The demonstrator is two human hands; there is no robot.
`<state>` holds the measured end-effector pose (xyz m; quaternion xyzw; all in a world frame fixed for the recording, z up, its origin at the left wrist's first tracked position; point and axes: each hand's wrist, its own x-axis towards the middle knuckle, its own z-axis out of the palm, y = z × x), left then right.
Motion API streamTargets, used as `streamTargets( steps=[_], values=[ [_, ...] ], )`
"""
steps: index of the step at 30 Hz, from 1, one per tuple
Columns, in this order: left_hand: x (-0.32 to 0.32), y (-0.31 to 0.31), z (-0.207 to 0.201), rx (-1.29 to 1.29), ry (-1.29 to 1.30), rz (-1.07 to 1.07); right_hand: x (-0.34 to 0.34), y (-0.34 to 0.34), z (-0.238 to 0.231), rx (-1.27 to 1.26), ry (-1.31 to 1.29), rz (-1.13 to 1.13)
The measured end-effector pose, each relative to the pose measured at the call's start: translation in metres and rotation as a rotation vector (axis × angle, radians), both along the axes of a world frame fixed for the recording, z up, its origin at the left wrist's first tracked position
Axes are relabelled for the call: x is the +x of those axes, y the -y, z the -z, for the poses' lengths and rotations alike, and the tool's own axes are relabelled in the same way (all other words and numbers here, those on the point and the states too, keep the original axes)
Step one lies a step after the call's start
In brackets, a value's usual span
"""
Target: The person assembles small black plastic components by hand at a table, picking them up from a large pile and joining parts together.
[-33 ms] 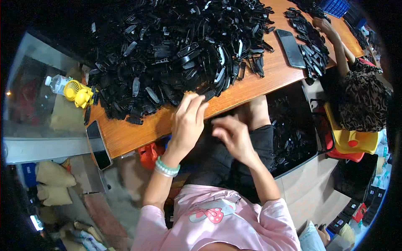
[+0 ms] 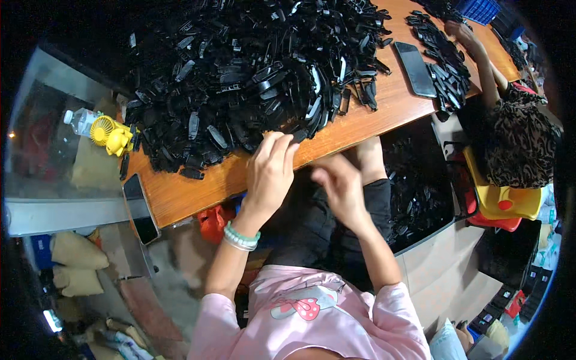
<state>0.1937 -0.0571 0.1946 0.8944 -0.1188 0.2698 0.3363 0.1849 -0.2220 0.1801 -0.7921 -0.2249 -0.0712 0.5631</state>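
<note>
A large heap of small black plastic parts (image 2: pixel 234 78) covers much of the wooden table (image 2: pixel 354 129). At the heap's near edge, by the table's front edge, my left hand (image 2: pixel 271 171) is closed, with its fingers bent and close together. Whatever its fingertips hold is hidden; black parts lie right beside them. My right hand (image 2: pixel 342 183) hangs over my lap, just in front of the table edge and apart from the left. Motion smears its fingers, and I cannot see anything in them.
A phone (image 2: pixel 415 69) lies right of the heap, another phone (image 2: pixel 141 207) at the left corner. A yellow fan (image 2: pixel 111 135) and a bottle (image 2: pixel 81 122) stand left. Black parts fill a bin (image 2: pixel 420 198) under the table. A co-worker's hand (image 2: pixel 462 33) is among parts far right.
My right hand has shifted slightly right and turned, with its thumb now higher. My left hand has barely moved.
</note>
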Motion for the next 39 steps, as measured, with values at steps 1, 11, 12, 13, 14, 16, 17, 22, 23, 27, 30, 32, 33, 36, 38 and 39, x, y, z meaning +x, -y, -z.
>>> streamTargets(
  steps=[1,11,12,13,14,16,17,22,23,27,30,32,33,36,38,39],
  values=[
    [0.002,0.002,0.000,-0.001,0.003,0.000,0.011,0.003,-0.003,-0.082,0.103,0.178],
    [0.001,0.012,-0.001,-0.028,-0.237,-0.088,0.111,0.061,-0.004,-0.433,0.013,0.721],
    [-0.001,0.013,-0.003,-0.055,-0.254,-0.096,0.109,0.062,-0.005,-0.410,-0.030,0.689],
    [-0.002,0.012,0.000,-0.055,-0.257,-0.097,0.105,0.063,-0.005,-0.386,-0.073,0.658],
    [-0.004,0.010,0.003,-0.062,-0.271,-0.084,0.098,0.060,-0.012,-0.356,-0.081,0.630],
    [-0.008,0.008,0.005,-0.069,-0.288,-0.075,0.087,0.058,-0.015,-0.328,-0.155,0.597],
    [-0.012,0.009,0.002,-0.186,-0.316,-0.087,0.081,0.059,-0.016,-0.301,-0.227,0.570],
    [-0.033,0.007,-0.005,-0.833,-0.567,0.267,0.037,0.045,-0.020,0.501,-0.496,0.182],
    [-0.037,0.007,-0.009,-0.905,-0.634,0.371,0.028,0.040,-0.022,0.546,-0.526,0.108],
    [-0.053,0.005,-0.024,-0.794,-0.658,0.381,-0.006,0.022,-0.030,0.643,-0.513,-0.104],
    [-0.054,0.008,-0.032,-0.387,-0.322,0.306,-0.023,0.017,-0.038,0.818,-0.630,-0.185],
    [-0.057,0.009,-0.037,-0.357,-0.328,0.288,-0.024,0.016,-0.037,0.815,-0.601,-0.184],
    [-0.057,0.009,-0.040,-0.326,-0.333,0.270,-0.024,0.016,-0.034,0.745,-0.528,-0.194],
    [-0.057,0.009,-0.040,-0.307,-0.244,0.272,-0.025,0.020,-0.029,0.555,-0.441,-0.231],
    [-0.058,0.007,-0.039,-0.278,-0.193,0.279,-0.024,0.026,-0.034,0.170,-0.353,-0.267],
    [-0.060,0.007,-0.039,-0.253,-0.191,0.270,-0.023,0.025,-0.037,0.171,-0.355,-0.270]
  ],
)
